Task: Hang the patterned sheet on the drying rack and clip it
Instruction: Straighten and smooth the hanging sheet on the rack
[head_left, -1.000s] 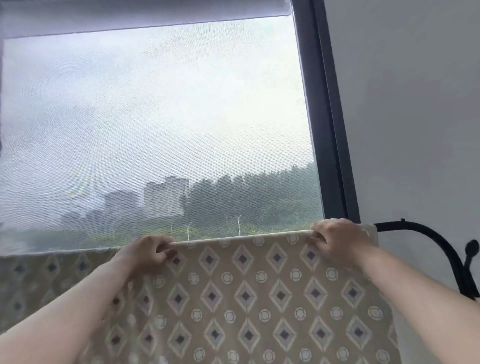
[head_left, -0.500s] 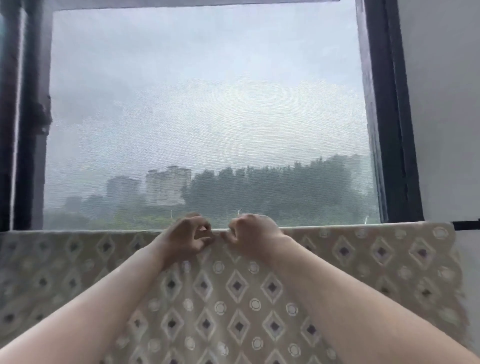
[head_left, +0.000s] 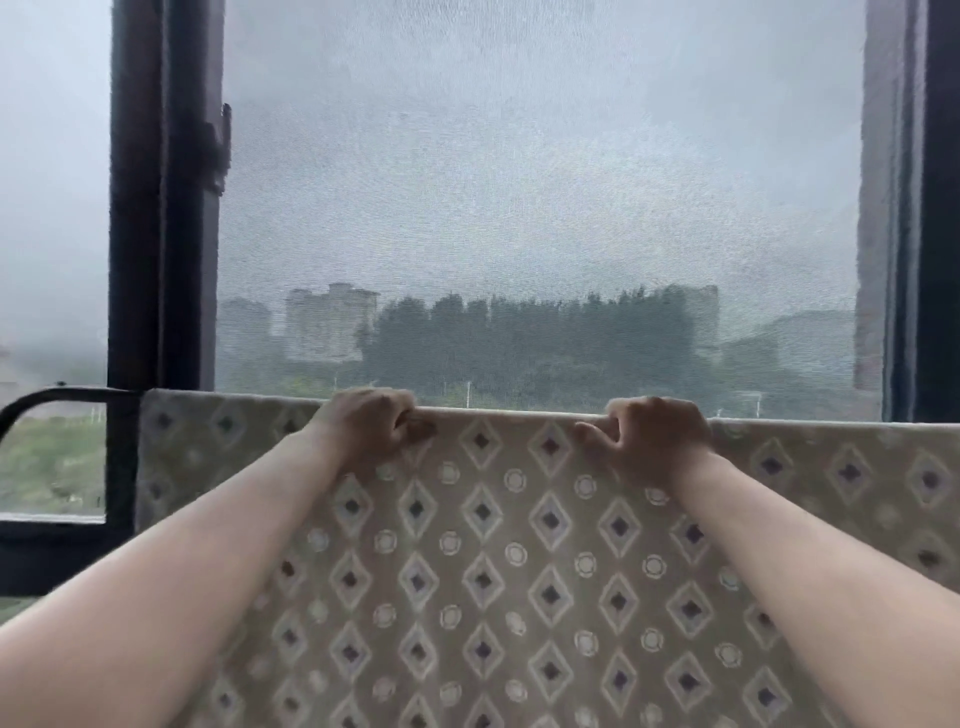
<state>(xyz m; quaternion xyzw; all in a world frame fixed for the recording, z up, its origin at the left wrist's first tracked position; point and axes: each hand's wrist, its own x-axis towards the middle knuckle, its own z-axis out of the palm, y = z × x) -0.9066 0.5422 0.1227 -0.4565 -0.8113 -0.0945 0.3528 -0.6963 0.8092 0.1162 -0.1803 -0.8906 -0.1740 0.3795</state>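
The patterned sheet (head_left: 514, 561), beige with diamonds and rings, hangs over the top bar of the drying rack and fills the lower half of the head view. Its left edge stops near the rack's bare black curved bar (head_left: 67, 393). My left hand (head_left: 370, 423) grips the sheet's top fold left of centre. My right hand (head_left: 652, 434) grips the same fold a short way to the right. The rest of the rack is hidden under the cloth. No clip shows.
Behind the rack is a window with a mesh screen (head_left: 519, 208) and dark frames (head_left: 161, 208) on the left and on the right (head_left: 930, 208). Trees and buildings lie outside.
The view has swung left. My hands, side by side at the sheet's top edge half a second ago, have spread apart along the fold. The rack's left curved bar has come into view.
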